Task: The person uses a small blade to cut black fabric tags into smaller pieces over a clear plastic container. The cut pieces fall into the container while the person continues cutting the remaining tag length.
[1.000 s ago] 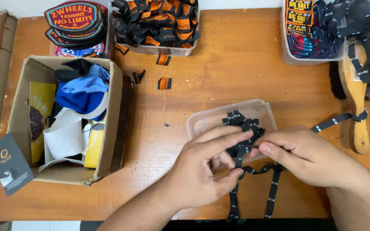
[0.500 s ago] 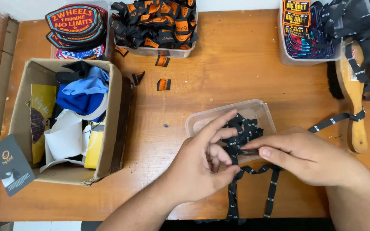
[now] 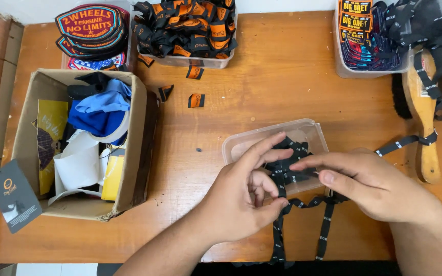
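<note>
Both hands work over the clear plastic tub (image 3: 241, 145) at table (image 3: 282, 87) centre. Since a second ago, left hand (image 3: 241, 197) has spread its fingers wider, thumb and forefinger pinching the black label ribbon (image 3: 282, 176). Right hand (image 3: 372, 181), at 3 o'clock, pinches the same ribbon; tails hang toward 6. Fold looks underway.

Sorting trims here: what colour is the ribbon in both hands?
Black ribbon with small pale markings, clearest in the head view.
</note>
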